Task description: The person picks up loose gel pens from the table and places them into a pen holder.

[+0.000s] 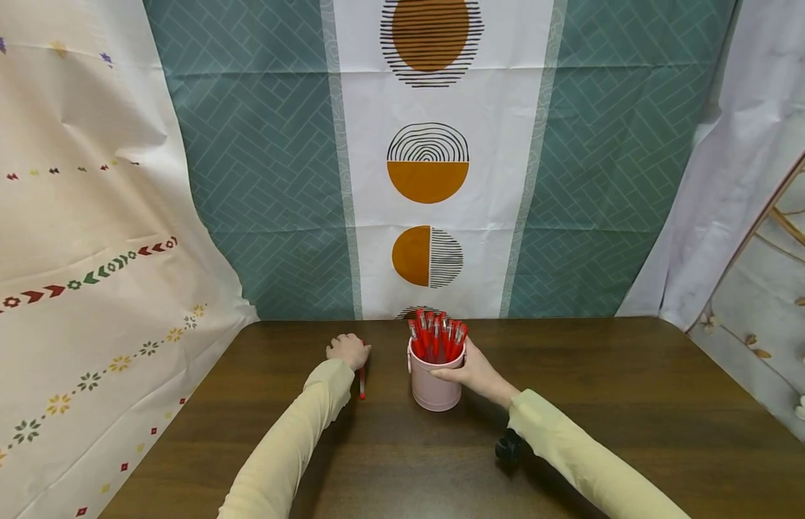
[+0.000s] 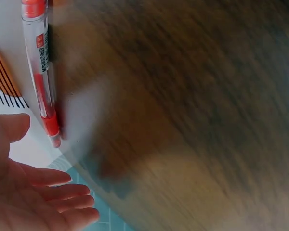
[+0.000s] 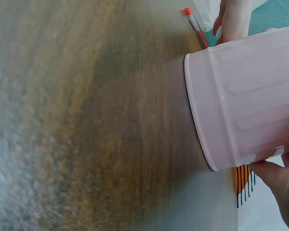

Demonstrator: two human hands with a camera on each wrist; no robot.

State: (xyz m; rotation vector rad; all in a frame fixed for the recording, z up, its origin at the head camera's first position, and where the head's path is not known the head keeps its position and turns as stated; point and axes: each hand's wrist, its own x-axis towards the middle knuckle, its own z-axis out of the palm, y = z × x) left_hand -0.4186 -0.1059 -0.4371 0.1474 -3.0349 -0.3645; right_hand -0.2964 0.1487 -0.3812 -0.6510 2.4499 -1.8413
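Note:
A pink bucket (image 1: pixel 436 389) full of red pens (image 1: pixel 436 337) stands upright on the wooden table. My right hand (image 1: pixel 472 375) grips it from the right side, thumb across the front below the rim; in the right wrist view the bucket (image 3: pixel 250 96) hides part of that hand. A single clear-barrelled red pen (image 2: pixel 42 72) lies on the table to the left of the bucket. My left hand (image 1: pixel 347 351) is just beside this pen, fingers extended; the left wrist view shows a gap between the thumb and the pen.
The table (image 1: pixel 402 461) is dark brown wood. A patterned cloth (image 1: pixel 434 180) hangs behind its far edge, with a cream cloth (image 1: pixel 84 288) on the left and a floral one (image 1: pixel 765 317) on the right. A small black object (image 1: pixel 508 445) shows below the right sleeve.

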